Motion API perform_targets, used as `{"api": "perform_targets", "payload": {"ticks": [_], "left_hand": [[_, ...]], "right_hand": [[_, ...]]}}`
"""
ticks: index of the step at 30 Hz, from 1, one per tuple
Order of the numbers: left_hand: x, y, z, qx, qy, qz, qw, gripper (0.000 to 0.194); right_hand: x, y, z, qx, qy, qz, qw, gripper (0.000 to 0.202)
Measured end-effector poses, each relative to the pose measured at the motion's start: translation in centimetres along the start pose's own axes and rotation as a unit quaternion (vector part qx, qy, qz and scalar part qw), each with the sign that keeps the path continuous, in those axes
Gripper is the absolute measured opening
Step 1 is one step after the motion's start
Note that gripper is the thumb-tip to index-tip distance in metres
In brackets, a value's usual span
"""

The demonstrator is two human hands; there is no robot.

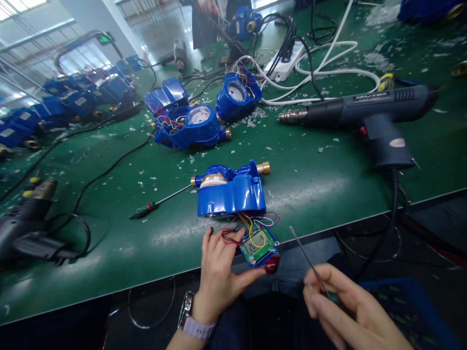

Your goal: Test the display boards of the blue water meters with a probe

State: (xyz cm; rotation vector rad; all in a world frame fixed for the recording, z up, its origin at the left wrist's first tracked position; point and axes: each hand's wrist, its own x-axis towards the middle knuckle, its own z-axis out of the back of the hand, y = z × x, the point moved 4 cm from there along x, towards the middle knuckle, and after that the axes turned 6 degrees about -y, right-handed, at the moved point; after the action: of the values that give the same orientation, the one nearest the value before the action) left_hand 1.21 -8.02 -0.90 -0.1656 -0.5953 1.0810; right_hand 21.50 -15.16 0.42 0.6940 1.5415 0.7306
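My left hand [221,267] grips a small green circuit board [268,238] with a lit-up digit display, set in a blue frame. Thumb and fingers are on its near and left edges, and a dark red piece [271,265] sits by the thumb. Thin coloured wires [247,223] run from the board to a blue water meter [231,197] with brass ends, lying tipped on the bench just beyond. In my right hand [339,299] is a screwdriver [308,258], its thin shaft pointing up and left, apart from the board; its handle is mostly hidden by the fingers.
A second screwdriver [148,210] lies left of the meter. Heat guns lie at right [379,116] and left [40,228]. Further blue meters [199,124] with open wiring, a white power strip [286,61] and cables cover the far bench. A person [211,22] is across it.
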Motion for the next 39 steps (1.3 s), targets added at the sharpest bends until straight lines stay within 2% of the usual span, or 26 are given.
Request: {"api": "perform_targets", "payload": {"ticks": [4,6,8,11,14,18,21,24,26,29,31,35,39], "left_hand": [[-0.6,0.8,0.3,0.015,0.03,-0.018,0.999,0.074],[-0.8,1.2,0.6,0.011,0.038,-0.025,0.999,0.074],[-0.9,1.5,0.8,0.011,0.037,-0.026,0.999,0.071],[-1.0,1.8,1.2,0.021,0.027,-0.019,0.999,0.067],[-0.9,2.0,1.3,0.03,0.025,-0.01,0.999,0.064],[-0.8,2.1,1.4,0.027,0.017,0.004,0.999,0.06],[-0.6,1.8,1.4,0.018,0.004,0.015,1.0,0.056],[-0.5,1.3,1.2,-0.004,-0.007,0.034,0.999,0.053],[-0.5,0.8,1.0,-0.018,-0.02,0.051,0.998,0.05],[-0.6,0.3,0.7,-0.038,-0.034,0.071,0.996,0.049],[-0.6,0.1,0.7,-0.06,-0.035,0.081,0.994,0.047],[-0.8,0.0,0.8,-0.131,-0.032,0.1,0.986,0.029],[-0.9,0.1,1.1,-0.205,-0.032,0.108,0.972,0.016]], "right_hand": [[1.4,0.9,0.4,-0.044,-0.063,0.083,0.994,0.036],[2.0,1.5,0.8,-0.077,-0.121,0.154,0.978,0.028],[2.5,1.9,0.7,-0.114,-0.139,0.206,0.962,0.021],[3.1,1.8,0.0,-0.155,-0.087,0.197,0.964,0.025],[2.7,1.8,-0.4,-0.148,-0.05,0.164,0.974,0.032],[1.4,1.8,-0.5,-0.107,-0.056,0.155,0.981,0.026],[1.2,1.6,-0.6,-0.142,-0.055,0.214,0.965,0.023],[2.0,1.3,-0.7,-0.18,-0.099,0.269,0.941,0.021],[2.9,1.0,-1.0,-0.188,-0.109,0.261,0.941,0.021],[4.3,0.4,-1.9,-0.179,-0.085,0.224,0.954,0.024],[4.9,0.3,-2.4,-0.161,-0.08,0.224,0.958,0.028],[5.7,0.5,-2.9,-0.138,-0.1,0.233,0.958,0.039],[5.6,0.9,-2.9,-0.14,-0.092,0.241,0.956,0.037]]}}
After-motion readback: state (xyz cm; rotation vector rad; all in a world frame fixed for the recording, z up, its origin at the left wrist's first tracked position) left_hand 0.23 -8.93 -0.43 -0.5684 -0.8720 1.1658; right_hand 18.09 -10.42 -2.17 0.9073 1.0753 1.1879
